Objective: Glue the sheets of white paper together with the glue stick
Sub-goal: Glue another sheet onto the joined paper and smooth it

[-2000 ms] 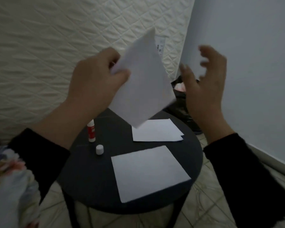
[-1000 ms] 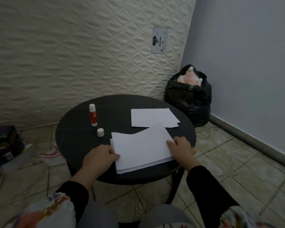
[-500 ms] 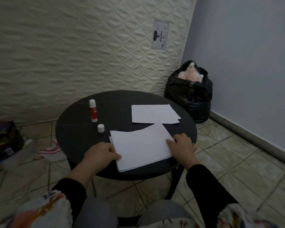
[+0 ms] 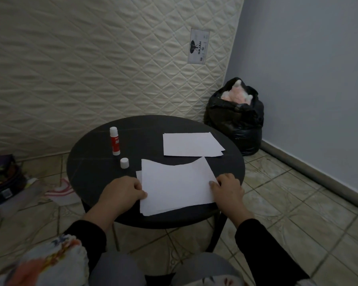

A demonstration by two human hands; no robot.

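While both hands hold the top sheet (image 4: 175,182) over the lower sheet (image 4: 138,175) on the table (image 4: 91,172), left hand (image 4: 123,193) and right hand (image 4: 225,187) pinching its sides, its bowed far edge risks a crooked bond. Glue stick (image 4: 114,140) stands uncapped, likely drying.

This is a room in a home, a spare or storage corner by the look of it. A quilted mattress (image 4: 103,65) stands on edge against the back wall, its sewn brand label (image 4: 199,46) (it reads "GAJAH") near the upper right. A black bin bag (image 4: 236,120) stuffed with something pink and fluffy sits in the corner where the mattress meets a plain bluish wall (image 4: 310,79). The floor (image 4: 287,203) is worn beige tile with dark grout. A small round black table (image 4: 91,162) serves as the work surface, and bags and loose clutter (image 4: 6,182) lie on the floor at the left.
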